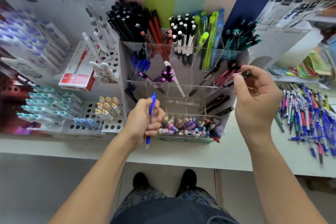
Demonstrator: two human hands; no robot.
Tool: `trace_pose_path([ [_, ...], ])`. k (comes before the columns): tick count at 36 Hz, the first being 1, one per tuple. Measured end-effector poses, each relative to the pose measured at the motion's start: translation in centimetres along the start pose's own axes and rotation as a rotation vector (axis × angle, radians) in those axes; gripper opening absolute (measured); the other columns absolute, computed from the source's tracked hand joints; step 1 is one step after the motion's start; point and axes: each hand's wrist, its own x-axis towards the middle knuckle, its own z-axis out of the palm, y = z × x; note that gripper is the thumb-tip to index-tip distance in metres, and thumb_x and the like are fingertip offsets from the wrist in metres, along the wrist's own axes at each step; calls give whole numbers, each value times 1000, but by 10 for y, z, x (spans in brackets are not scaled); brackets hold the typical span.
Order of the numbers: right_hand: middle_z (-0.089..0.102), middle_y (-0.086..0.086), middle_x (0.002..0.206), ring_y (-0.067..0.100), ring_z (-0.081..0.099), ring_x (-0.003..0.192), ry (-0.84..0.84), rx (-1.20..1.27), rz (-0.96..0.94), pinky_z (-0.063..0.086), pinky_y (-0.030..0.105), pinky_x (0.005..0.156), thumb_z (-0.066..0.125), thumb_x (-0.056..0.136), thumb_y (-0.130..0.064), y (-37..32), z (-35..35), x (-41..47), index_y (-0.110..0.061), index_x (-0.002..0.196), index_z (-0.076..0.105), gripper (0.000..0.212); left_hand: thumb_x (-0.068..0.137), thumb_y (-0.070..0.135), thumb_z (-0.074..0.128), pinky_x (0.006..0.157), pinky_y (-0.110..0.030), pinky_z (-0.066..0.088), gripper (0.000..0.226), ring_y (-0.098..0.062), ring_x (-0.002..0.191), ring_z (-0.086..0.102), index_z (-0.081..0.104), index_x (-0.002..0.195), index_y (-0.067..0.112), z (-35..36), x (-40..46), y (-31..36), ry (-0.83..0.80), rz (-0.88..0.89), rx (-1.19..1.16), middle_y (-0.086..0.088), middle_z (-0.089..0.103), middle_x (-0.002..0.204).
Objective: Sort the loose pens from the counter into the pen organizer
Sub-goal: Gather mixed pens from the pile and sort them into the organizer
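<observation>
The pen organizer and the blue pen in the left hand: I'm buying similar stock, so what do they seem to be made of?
The pen organizer looks like clear, glossy acrylic or similar rigid plastic: pens show through its thin walls, whose edges catch light. The blue pen, gripped in the left hand, appears to be translucent blue plastic with a shiny finish; blur hides any finer detail.

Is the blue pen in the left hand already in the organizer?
No, out. The left hand grips the blue pen upright in front of the clear organizer.
</observation>
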Motion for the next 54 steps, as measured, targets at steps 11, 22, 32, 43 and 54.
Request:
trace_pose_path([
  [11, 59, -1, 92, 10, 59, 68, -163, -477, -100, 52, 21, 68, 81, 83, -8, 69, -13, -18, -9, 104, 78, 21, 108, 12, 42, 45, -19, 32, 27, -10, 57, 36, 66, 120, 9, 27, -1, 1, -142, 149, 181, -1, 56, 78],
  [22, 51, -14, 49, 5, 45, 51, -504, -215, 105, 42, 26, 58, 72, 87, -43, -20, 22, -24, -24, 94, 78, 21, 99, 17, 63, 58, -37, 44, 12, -23, 58, 55, 52, 95, 16, 32, -1, 15, -45, 437, 611, -2, 71, 68],
  [32, 74, 3, 82, 14, 69, 68, -257, 318, -19, 58, 27, 66, 70, 95, -11, -73, 73, 9, -19, 89, 74, 11, 91, 27, 76, 78, -15, 51, 29, -2, 94, 63, 59, 114, 28, -4, -22, 55, 502, 779, 692, 14, 65, 104],
  [43, 71, -8, 78, 5, 67, 70, -457, -25, -216, 58, 36, 69, 75, 90, -16, -55, 150, -13, -14, 92, 75, 3, 97, 8, 63, 81, -35, 62, 34, -3, 82, 70, 60, 129, 19, -30, -9, 68, 624, 678, 682, 13, 67, 102],
  [54, 55, 3, 85, 27, 57, 86, -614, -564, -327, 50, 42, 70, 58, 100, -34, -61, 178, -19, -14, 87, 77, 31, 94, 18, 71, 58, -4, 41, 40, 5, 71, 60, 62, 132, 19, -40, 3, 46, 588, 625, 878, 13, 65, 78],
])
